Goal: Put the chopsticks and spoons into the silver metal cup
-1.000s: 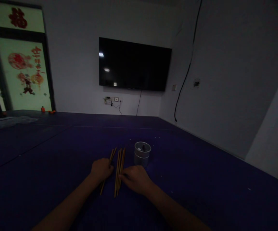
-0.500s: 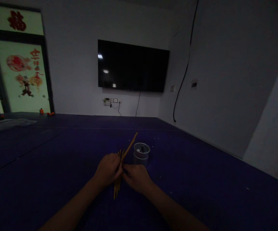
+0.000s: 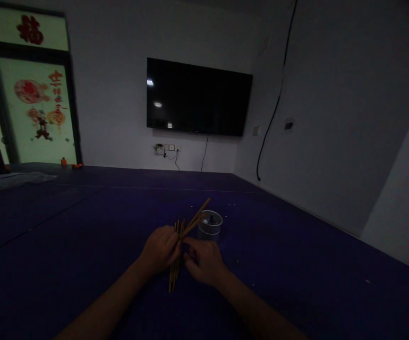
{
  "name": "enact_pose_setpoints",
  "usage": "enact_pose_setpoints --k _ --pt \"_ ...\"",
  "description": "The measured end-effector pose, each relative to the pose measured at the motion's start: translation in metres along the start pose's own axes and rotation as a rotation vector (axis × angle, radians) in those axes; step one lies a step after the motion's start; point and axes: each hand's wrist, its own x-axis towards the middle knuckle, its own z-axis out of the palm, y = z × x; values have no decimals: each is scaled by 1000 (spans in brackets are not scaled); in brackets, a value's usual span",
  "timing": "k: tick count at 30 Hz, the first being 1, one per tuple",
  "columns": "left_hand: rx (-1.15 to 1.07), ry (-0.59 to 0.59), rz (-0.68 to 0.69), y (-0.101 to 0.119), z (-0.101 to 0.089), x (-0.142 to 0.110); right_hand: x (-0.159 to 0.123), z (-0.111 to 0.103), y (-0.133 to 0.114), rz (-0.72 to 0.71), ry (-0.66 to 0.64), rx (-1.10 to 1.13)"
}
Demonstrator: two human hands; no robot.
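Observation:
Two or so chopsticks (image 3: 194, 223) slant up and right from my left hand (image 3: 160, 249), which is closed around them. Their upper ends fan apart, one crossing the near rim of a grey cylindrical cup (image 3: 209, 229). Beneath that hand, several more chopsticks (image 3: 173, 278) lie lengthwise on the dark blue surface (image 3: 119, 302). My right hand (image 3: 206, 261) is just in front of the cup, index finger at the held chopsticks and thumb apart from it. Small items inside the cup, one dark and upright, are too dim to name.
White specks (image 3: 232, 204) dot the surface right of the cup. A clear plastic sheet (image 3: 16, 178) and small orange objects (image 3: 77, 165) lie at the far left. Beyond the surface hangs a television (image 3: 199, 97); a black cable (image 3: 273, 111) runs down the right wall.
My left hand has moved right, over the lying chopsticks, and its chopsticks have swung rightward and spread apart at the cup. My right hand's fingers have parted from their earlier pinch.

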Motion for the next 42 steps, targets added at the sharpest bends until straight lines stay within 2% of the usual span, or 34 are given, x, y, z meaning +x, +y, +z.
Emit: enact_pose_setpoints --k 5,9,14,17,22,28,36,42 --pt "-15 -13 52 3 1 1 0 3 1 122 124 95" --pt "-24 -10 86 6 4 0 -1 9 1 211 174 176" --pt "-36 -10 90 8 7 -1 -1 10 -2 189 235 237" --pt "-50 -39 108 9 4 0 0 4 -5 137 318 277" --pt "-80 -139 108 12 -2 2 -2 -12 -5 148 540 177" --pt "-100 -300 16 10 5 -1 -2 -35 15 253 755 -46" --pt "-202 -621 -148 -1 18 -11 7 -49 37 392 854 -93" --pt "-240 -693 -183 -3 20 -12 7 -47 37 389 869 -81"
